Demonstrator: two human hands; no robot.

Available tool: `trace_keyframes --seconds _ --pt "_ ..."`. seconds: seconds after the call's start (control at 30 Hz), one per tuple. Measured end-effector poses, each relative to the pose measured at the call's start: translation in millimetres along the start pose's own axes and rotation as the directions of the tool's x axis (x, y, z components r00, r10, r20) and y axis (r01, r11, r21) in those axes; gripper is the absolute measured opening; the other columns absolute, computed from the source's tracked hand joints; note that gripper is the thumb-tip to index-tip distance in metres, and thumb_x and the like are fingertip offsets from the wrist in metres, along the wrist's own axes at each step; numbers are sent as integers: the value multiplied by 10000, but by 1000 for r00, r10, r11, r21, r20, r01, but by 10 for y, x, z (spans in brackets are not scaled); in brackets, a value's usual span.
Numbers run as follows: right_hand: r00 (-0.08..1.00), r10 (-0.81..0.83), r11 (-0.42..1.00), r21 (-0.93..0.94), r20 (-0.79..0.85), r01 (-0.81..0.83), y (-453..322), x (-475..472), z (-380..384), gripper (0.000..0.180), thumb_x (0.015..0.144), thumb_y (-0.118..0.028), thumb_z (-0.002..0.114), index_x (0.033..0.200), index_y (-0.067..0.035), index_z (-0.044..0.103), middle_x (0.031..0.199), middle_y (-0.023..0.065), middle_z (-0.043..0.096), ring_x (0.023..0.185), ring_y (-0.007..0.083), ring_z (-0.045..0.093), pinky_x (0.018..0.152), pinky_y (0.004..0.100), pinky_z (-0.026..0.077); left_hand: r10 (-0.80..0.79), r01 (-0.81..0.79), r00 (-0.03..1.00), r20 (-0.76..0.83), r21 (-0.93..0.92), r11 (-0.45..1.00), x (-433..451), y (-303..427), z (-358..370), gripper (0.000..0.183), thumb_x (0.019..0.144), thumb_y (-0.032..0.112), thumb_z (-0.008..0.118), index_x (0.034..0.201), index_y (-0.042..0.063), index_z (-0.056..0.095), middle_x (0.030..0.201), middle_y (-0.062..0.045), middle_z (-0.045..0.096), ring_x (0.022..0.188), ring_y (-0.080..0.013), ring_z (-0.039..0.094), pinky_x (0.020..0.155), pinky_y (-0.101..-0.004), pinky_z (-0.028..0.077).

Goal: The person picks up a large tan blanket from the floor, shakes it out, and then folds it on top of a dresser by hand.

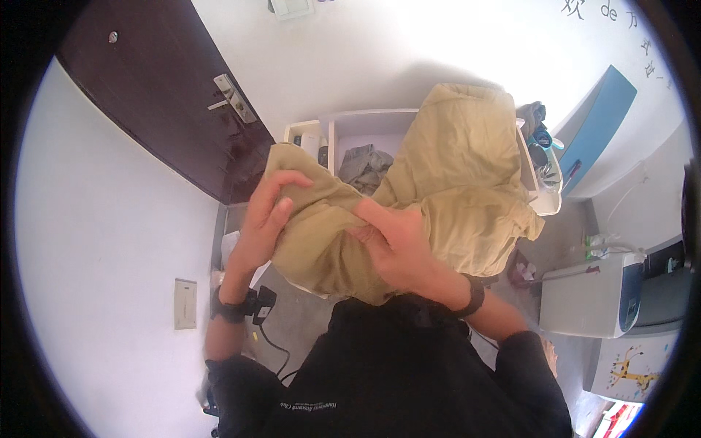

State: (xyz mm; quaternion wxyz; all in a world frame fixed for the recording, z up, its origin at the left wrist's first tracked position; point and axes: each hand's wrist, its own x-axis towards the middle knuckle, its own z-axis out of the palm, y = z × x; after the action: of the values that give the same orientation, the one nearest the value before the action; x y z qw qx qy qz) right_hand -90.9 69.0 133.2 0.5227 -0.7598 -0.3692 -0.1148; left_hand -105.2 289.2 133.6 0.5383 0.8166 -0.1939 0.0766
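A khaki cloth garment (460, 159), apparently a pair of trousers, spreads in folds before me and over part of a white open-topped unit (378, 113). My right hand (397, 246) pinches a fold near its middle between thumb and fingers. At the garment's left part, my left hand (265, 222) touches the cloth with index finger and thumb apart. Its other fingers are hidden, so a grip there cannot be made out. Inside the unit, a crumpled grey cloth (366, 167) shows behind the garment.
A dark door (164, 82) with a metal handle stands at the upper left. Small bottles (311, 145) fill the unit's left compartment. Toiletries (541, 148) sit on its right side shelf, near a leaning blue board (599, 131). A white appliance (583, 298) stands at right. A black cable (279, 347) hangs at left.
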Motion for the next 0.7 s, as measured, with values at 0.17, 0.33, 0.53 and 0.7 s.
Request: trace_keyframes --seconds 0.17,0.33,0.53,0.7 --pt "968 -249 968 -36 31 250 -79 -34 -80 150 688 -31 595 757 -60 464 660 98 508 544 296 523 450 349 373 -144 146 986 88 -9 989 -95 -92 -32 620 880 534 335 1191 6 429 1165 -113 465 1115 -203 419 969 -318 284" --pt "959 -280 958 -72 -44 276 -66 -42 -84 162 681 -7 607 742 -44 461 648 102 485 534 300 505 440 340 361 -138 188 967 214 -236 953 -310 -154 -44 576 882 449 421 1240 -3 399 1188 -107 470 1105 -171 424 951 -309 314" --pt "994 59 995 86 -93 -51 3 -59 -5 195 760 -143 641 848 -29 509 671 135 507 578 314 525 501 350 396 -314 278 941 -125 -241 930 -202 -17 240 348 826 139 584 1125 -19 503 1028 -49 559 920 -116 511 805 -266 414" --pt "962 -32 992 -111 271 64 501 -335 -344 440 751 -397 643 973 -32 539 705 168 560 672 354 559 575 401 422 -240 140 862 -446 -247 959 -428 -132 191 323 826 118 574 1105 -32 511 1018 -85 573 930 -149 530 810 -290 420"
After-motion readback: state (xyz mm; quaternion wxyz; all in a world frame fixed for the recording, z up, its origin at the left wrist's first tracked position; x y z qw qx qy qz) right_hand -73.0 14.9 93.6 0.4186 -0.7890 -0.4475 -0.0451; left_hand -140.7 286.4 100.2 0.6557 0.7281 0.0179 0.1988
